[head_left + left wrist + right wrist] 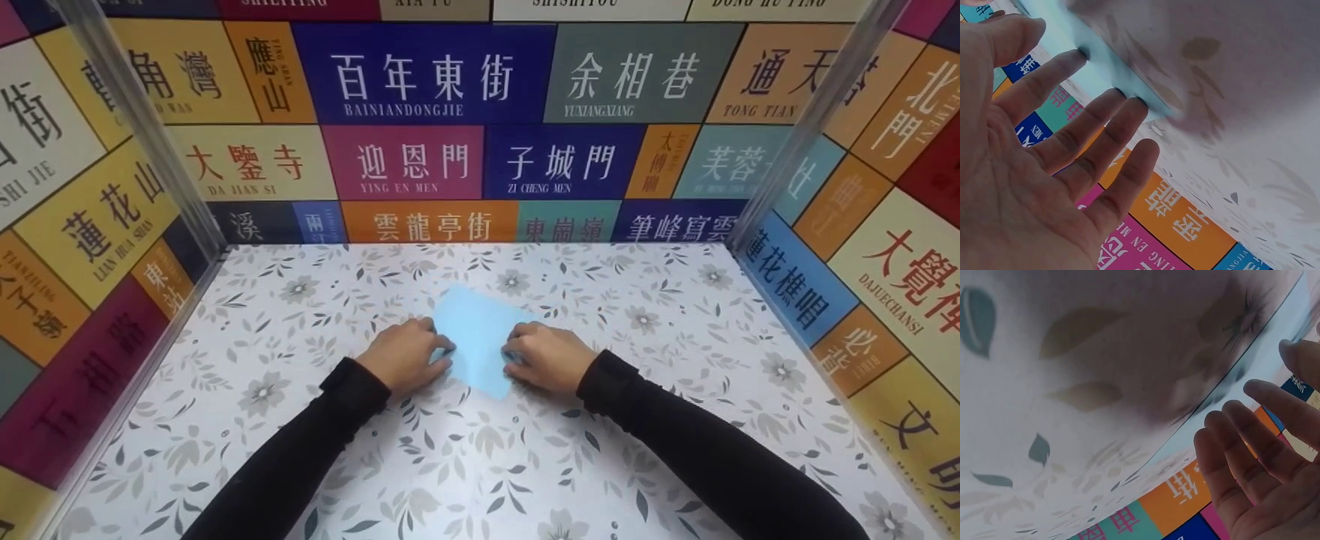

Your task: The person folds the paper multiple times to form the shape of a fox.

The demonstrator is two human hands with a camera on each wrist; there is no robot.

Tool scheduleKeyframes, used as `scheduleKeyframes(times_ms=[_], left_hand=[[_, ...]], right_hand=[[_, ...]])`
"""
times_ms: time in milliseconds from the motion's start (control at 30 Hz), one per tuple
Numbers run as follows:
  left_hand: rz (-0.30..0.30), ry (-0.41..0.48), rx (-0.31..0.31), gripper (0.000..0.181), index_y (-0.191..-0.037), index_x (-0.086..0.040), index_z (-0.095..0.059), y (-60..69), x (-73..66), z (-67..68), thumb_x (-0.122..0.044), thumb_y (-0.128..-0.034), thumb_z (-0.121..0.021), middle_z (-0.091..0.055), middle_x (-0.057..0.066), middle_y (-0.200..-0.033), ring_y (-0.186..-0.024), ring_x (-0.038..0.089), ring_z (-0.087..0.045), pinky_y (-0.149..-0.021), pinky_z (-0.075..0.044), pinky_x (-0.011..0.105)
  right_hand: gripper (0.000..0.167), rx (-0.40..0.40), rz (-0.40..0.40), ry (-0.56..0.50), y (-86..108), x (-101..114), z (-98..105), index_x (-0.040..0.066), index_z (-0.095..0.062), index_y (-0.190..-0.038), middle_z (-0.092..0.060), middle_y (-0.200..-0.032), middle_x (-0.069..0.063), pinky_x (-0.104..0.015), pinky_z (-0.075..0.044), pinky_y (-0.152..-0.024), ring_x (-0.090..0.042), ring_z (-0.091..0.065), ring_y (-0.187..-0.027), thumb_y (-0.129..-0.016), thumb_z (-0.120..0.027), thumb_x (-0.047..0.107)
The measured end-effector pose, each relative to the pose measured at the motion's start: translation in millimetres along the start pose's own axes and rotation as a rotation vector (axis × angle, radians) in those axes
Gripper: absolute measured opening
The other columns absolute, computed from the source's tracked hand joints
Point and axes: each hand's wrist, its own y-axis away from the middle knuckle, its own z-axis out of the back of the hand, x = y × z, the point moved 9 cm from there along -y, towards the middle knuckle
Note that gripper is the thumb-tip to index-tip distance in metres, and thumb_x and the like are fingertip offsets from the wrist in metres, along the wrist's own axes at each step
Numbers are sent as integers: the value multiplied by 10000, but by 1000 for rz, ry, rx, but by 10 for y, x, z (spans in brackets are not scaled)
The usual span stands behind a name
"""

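Observation:
A light blue sheet of paper [480, 341] lies flat and slightly turned on the table. The left hand [403, 356] rests at its left edge; in the left wrist view the fingers of that hand [1044, 135] are extended and spread, several fingertips touching the blue paper [1107, 70]. At the opposite edge is the right hand [551, 356]. From the right wrist, that hand [1269, 455] shows loosely bent fingers with their tips at the paper [1252, 374]. Neither hand visibly pinches the sheet. Contact under the right fingers is partly hidden.
The table [480, 480] has a white cover with grey flowers and leaves. Upright panels of coloured Chinese place-name signs, such as a dark blue one [420, 75], stand behind and on both sides. Clear strips [161, 150] run along the corners.

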Motion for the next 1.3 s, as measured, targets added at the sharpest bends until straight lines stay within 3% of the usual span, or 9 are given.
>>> scheduleKeyframes(times_ms=[233, 433, 667, 1300], left_hand=[[-19, -21, -15, 369, -1404, -153, -850, -4, -73, -30, -367, -1115, -770, -768, 179, -1280, -1142, 393, -727, -1000, -644, 574], [-12, 0, -3, 368, -1412, -168, -846, 8, -81, -37, -376, -1120, -764, -769, 172, -1304, -1181, 389, -735, -1041, -642, 571], [39, 40, 23, 405, -1466, -196, -819, -8, 1, -64, -416, -1133, -752, -759, 134, -1384, -1278, 358, -738, -1128, -633, 555], [12, 18, 9, 474, -1535, -112, -749, -155, 198, -80, -337, -1119, -772, -687, 218, -1587, -1461, 452, -676, -1244, -562, 640]], right_hand=[[339, 26, -32, 38, 29, 37, -55, 86, -862, -1284, -802, -1277, -147, -514, -693, -864, -348, -786, -1105, -1073, -863, 351], [334, 19, -24, 34, 39, 65, -52, 79, -873, -1255, -806, -1240, -153, -511, -698, -882, -353, -792, -1076, -1044, -895, 337], [328, 18, -26, -17, 75, 58, -50, 74, -872, -1269, -809, -1262, -149, -514, -696, -953, -356, -794, -1120, -1045, -896, 312], [371, 64, -38, -109, 170, 39, -16, 50, -873, -1299, -805, -1321, -156, -512, -689, -977, -350, -793, -1124, -1005, -936, 266]])
